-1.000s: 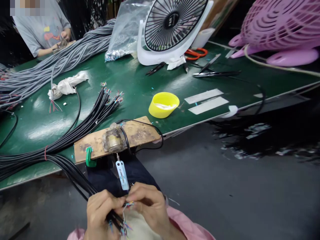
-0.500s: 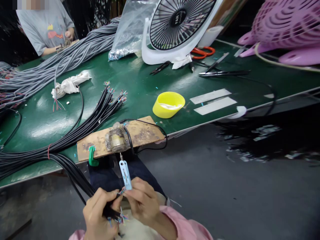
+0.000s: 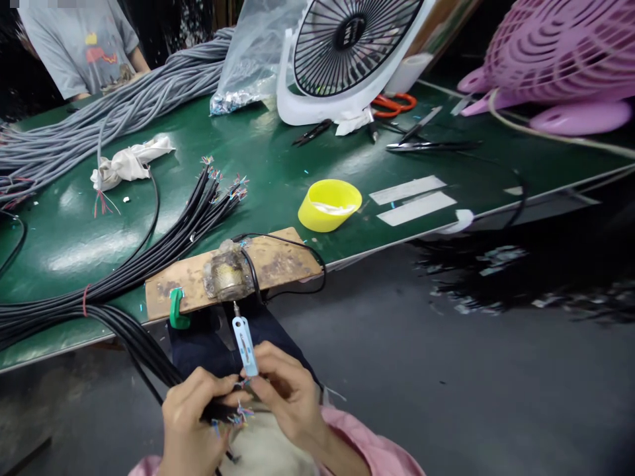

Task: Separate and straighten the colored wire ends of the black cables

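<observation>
My left hand (image 3: 191,413) is closed around a bundle of black cables (image 3: 149,354), whose stripped ends show thin coloured wires (image 3: 242,413). My right hand (image 3: 290,390) is in a pinch on fine coloured wire ends at the lower tip of a light blue clip (image 3: 245,347). That clip sits on a metal shaft (image 3: 236,309), which sticks out of a small motor (image 3: 227,274) fixed to a wooden board (image 3: 282,258). The fingers hide exactly how the wires meet the clip.
More black cables (image 3: 173,248) lie fanned on the green table (image 3: 268,155). A yellow cup (image 3: 317,217), white strips (image 3: 417,207), tweezers (image 3: 431,146), orange-handled scissors (image 3: 394,104) and a white fan (image 3: 297,114) stand or lie beyond. A person (image 3: 94,46) is across the table.
The view has shifted slightly, so the table things sit a little further left. My right fingers have shifted a little at the clip's tip; my left hand still holds the cables.
</observation>
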Demonstrator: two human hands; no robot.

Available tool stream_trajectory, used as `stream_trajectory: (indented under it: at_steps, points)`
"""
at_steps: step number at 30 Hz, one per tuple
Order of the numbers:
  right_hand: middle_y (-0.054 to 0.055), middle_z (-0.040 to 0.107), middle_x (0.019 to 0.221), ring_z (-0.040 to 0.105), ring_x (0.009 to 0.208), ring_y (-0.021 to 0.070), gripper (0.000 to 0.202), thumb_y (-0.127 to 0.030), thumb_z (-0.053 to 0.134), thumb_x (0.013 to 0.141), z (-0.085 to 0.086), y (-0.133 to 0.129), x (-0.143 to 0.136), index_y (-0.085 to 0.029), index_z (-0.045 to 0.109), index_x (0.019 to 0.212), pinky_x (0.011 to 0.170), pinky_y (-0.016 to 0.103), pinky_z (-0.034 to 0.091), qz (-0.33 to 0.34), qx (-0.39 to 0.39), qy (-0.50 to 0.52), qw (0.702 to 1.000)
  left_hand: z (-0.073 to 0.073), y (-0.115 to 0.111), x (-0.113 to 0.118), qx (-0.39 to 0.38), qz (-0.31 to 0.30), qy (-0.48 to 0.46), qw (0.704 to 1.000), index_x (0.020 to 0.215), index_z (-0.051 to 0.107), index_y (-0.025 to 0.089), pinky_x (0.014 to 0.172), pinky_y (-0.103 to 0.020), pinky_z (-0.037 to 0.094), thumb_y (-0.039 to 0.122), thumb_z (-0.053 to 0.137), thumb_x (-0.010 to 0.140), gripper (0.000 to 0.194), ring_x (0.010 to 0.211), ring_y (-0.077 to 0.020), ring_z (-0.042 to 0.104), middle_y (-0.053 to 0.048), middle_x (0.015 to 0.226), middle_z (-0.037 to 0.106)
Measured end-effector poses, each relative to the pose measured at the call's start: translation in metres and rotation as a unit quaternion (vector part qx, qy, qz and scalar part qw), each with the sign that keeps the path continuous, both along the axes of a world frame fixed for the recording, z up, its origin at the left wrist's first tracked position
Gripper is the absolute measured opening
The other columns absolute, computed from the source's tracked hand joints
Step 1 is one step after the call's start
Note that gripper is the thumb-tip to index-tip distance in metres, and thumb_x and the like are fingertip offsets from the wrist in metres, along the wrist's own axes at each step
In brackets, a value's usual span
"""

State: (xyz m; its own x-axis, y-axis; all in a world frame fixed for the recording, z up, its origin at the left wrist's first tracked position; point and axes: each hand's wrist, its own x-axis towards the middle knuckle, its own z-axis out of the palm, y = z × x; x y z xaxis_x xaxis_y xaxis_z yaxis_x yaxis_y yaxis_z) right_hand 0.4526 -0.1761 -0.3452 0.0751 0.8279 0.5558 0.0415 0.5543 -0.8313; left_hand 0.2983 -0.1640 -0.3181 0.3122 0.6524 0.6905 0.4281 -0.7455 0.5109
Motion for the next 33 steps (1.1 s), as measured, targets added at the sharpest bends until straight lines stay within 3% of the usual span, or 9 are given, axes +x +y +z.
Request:
stream_trajectory:
  at_steps: [5,10,13,17,19,24,29,33]
  points:
    - [0.002,0.056,0.08,0.054,0.072,0.0112,0.019,-0.028,0.044,0.103,0.005,-0.009,0.007,-0.019,0.057,0.091,0.062,0.019,0.042,0.002,0.015,-0.095,0.995,0.015,0.005,-0.003,-0.049,-0.107,0.037,0.992,0.092,0.063,0.017,0.06,-0.01,0.049,0.005,0.051,0.085,0.019,0.065,-0.0068,0.068,0.002,0.075,0.07]
    - [0.002,0.054,0.083,0.054,0.077,0.0122,0.015,-0.018,0.037,0.103,0.014,-0.016,0.011,-0.019,0.05,0.095,0.068,0.021,0.043,-0.016,0.009,-0.197,0.98,0.004,0.002,0.003,-0.077,-0.07,0.014,0.994,0.075,0.055,0.017,0.047,-0.016,0.038,0.006,0.053,0.085,0.015,0.049,-0.0073,0.054,0.003,0.06,0.055]
    - [0.004,0.054,0.085,0.055,0.078,0.0137,0.015,-0.012,0.037,0.1,0.015,-0.015,0.013,-0.018,0.049,0.094,0.068,0.023,0.044,-0.01,-0.003,-0.225,0.974,-0.005,0.0,0.005,-0.051,-0.067,-0.009,0.996,0.077,0.053,0.017,0.048,-0.018,0.039,0.007,0.056,0.086,0.014,0.05,-0.008,0.054,0.002,0.061,0.055]
    - [0.003,0.055,0.082,0.055,0.074,0.0133,0.017,-0.006,0.04,0.095,0.012,-0.009,0.019,-0.018,0.051,0.091,0.064,0.022,0.044,-0.074,-0.004,-0.206,0.976,-0.009,-0.002,0.004,-0.035,-0.064,-0.027,0.997,0.078,0.052,0.018,0.051,-0.017,0.042,0.012,0.057,0.09,0.014,0.052,-0.0077,0.056,0.002,0.062,0.058]
    - [0.003,0.056,0.081,0.056,0.074,0.0128,0.015,-0.009,0.043,0.097,0.011,-0.007,0.02,-0.018,0.054,0.092,0.064,0.021,0.045,-0.061,0.001,-0.163,0.985,-0.008,-0.002,0.004,-0.032,-0.063,-0.028,0.997,0.078,0.052,0.018,0.051,-0.017,0.042,0.013,0.057,0.09,0.014,0.052,-0.0074,0.056,0.003,0.061,0.058]
    - [0.006,0.059,0.091,0.06,0.082,0.0121,0.024,-0.031,0.043,0.104,0.015,-0.006,0.019,-0.018,0.063,0.1,0.069,0.019,0.048,0.056,0.014,-0.115,0.992,-0.007,-0.001,0.005,-0.028,-0.054,-0.016,0.998,0.075,0.049,0.018,0.048,-0.018,0.039,0.014,0.057,0.09,0.017,0.049,-0.0075,0.052,0.003,0.059,0.054]
    - [0.004,0.057,0.084,0.057,0.075,0.0104,0.034,-0.035,0.035,0.106,0.016,-0.005,0.017,-0.017,0.059,0.09,0.065,0.018,0.046,0.064,0.002,-0.135,0.989,-0.006,-0.002,0.007,-0.02,-0.047,-0.023,0.998,0.073,0.049,0.017,0.048,-0.017,0.039,0.011,0.056,0.088,0.017,0.049,-0.0072,0.051,0.003,0.059,0.053]
    - [0.007,0.057,0.083,0.057,0.08,0.0144,0.034,-0.033,0.03,0.107,0.018,-0.01,0.015,-0.016,0.052,0.087,0.072,0.024,0.047,0.049,-0.004,-0.176,0.983,-0.009,-0.002,0.009,-0.004,-0.03,-0.035,0.999,0.074,0.052,0.016,0.048,-0.017,0.04,0.012,0.058,0.089,0.016,0.049,-0.0068,0.052,0.003,0.059,0.053]
